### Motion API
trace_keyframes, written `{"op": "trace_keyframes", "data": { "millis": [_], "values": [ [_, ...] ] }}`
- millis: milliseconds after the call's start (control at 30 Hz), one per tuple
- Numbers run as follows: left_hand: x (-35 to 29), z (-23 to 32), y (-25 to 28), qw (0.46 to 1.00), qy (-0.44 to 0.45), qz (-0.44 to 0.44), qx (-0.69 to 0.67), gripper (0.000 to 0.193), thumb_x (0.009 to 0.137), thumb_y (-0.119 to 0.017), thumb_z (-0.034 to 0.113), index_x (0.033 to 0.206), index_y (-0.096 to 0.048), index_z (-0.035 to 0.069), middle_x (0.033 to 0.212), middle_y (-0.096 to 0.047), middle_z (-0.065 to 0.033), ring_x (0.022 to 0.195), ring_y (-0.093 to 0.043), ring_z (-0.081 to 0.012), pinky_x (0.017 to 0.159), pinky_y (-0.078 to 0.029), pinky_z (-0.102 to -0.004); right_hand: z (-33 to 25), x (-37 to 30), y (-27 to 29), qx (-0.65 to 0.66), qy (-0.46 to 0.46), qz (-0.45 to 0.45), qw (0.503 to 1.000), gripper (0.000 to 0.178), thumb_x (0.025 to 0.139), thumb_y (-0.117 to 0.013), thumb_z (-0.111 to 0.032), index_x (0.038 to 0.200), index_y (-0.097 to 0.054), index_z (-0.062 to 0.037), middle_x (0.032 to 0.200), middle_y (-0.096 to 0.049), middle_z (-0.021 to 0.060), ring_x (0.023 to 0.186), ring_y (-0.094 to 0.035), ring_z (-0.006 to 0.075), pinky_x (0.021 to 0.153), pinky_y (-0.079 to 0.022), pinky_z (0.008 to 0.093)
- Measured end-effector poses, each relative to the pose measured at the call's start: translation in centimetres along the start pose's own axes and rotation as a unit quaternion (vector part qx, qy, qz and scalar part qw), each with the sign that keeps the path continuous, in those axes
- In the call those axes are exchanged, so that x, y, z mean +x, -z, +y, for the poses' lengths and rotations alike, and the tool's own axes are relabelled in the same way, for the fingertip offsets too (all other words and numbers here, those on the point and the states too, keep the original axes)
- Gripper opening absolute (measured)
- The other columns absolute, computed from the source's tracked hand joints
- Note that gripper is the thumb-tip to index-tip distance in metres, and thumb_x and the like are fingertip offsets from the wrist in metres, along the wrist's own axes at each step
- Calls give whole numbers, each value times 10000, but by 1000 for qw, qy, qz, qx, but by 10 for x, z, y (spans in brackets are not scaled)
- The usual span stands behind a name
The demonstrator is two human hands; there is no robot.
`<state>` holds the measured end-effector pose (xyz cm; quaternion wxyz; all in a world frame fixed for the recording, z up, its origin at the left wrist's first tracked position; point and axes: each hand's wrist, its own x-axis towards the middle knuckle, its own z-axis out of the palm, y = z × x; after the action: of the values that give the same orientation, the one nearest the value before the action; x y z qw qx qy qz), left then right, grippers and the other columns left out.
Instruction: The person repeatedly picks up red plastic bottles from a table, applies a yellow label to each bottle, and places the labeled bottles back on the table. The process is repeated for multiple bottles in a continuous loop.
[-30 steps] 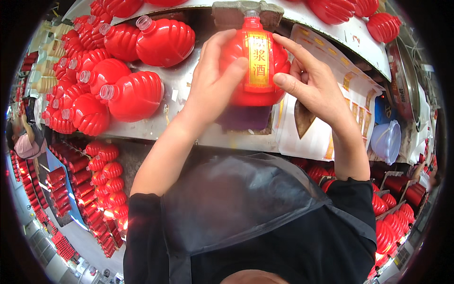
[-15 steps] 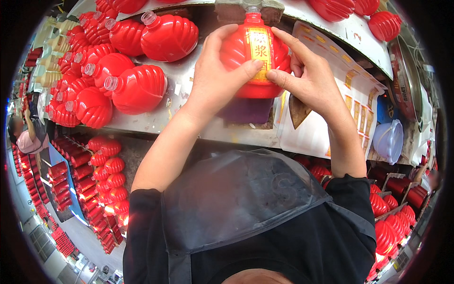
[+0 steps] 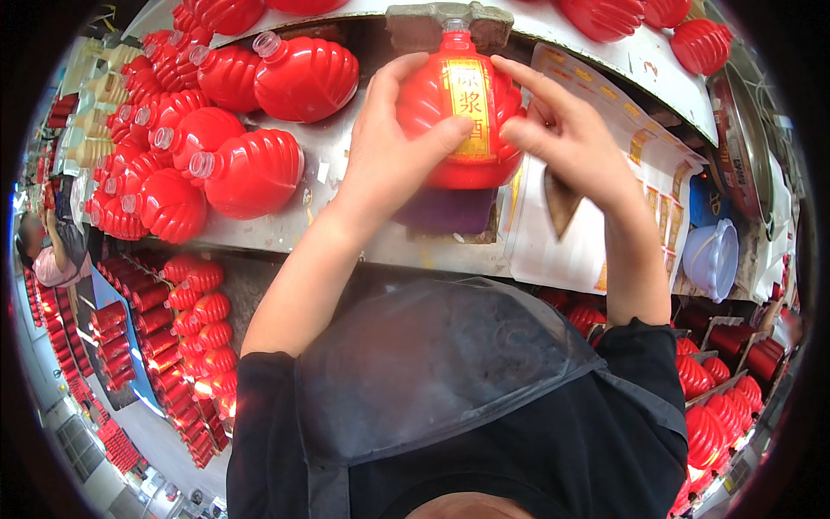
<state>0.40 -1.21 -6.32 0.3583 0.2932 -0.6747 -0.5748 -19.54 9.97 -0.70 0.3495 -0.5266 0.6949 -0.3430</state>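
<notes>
Reaching forward, both forearms (image 3: 303,277) are angled inward; between the left hand (image 3: 389,143) and right hand (image 3: 581,143), forefingers and thumbs spread wide, a red bottle (image 3: 469,97) is held beyond a purple pad (image 3: 445,211), neck toward a grey block (image 3: 415,33).

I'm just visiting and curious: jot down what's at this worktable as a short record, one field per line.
Left hand: the left hand lies along the bottle's left side, thumb over the label
Right hand: the right hand is at its right side, slightly blurred
Bottle: red bottle, clear neck pointing away from the person
Label: yellow label, upright strip
To the left: more red bottles
To the right: white sheet, lavender bucket
</notes>
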Motion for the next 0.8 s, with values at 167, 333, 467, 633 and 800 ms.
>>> {"op": "trace_keyframes", "data": {
  "millis": [167,333,467,633,800],
  "values": [
    [-2,6,-1,998,40,-10,-45,831,828,-859,295,1474,-441,-20,1393,-568,-193,1274,-596,-254,1084,-492,-389,13,16,20,50,72,12,996,506,1078,-586,-329,1540,-559,-124,822,-468,-73,763,-436,34,689,-392,200],
    [-2,8,-2,999,29,-6,16,864,804,-876,303,1478,-435,-8,1389,-576,-201,1269,-606,-273,1088,-493,-397,16,24,18,60,116,11,991,450,1069,-604,-299,1478,-629,-113,845,-534,-62,775,-463,39,695,-401,205],
    [-2,8,-3,999,41,0,-8,889,789,-886,316,1483,-429,-1,1402,-572,-207,1289,-602,-290,1094,-490,-407,6,31,15,63,155,34,985,401,1065,-624,-259,1427,-669,-92,940,-623,-38,830,-523,49,757,-450,213],
    [-2,6,-3,999,37,5,17,924,770,-898,332,1497,-425,14,1430,-557,-208,1310,-595,-311,1102,-486,-426,-1,38,10,-10,174,3,985,372,978,-726,-157,1341,-723,-78,875,-561,2,791,-521,85,721,-450,248],
    [-3,5,-4,999,44,13,-2,928,759,-913,338,1486,-434,17,1422,-561,-206,1299,-601,-311,1092,-495,-425,-1,40,6,-58,164,11,985,423,889,-800,-130,1309,-754,-109,808,-504,-4,718,-462,105,645,-406,278]
  ]
}}
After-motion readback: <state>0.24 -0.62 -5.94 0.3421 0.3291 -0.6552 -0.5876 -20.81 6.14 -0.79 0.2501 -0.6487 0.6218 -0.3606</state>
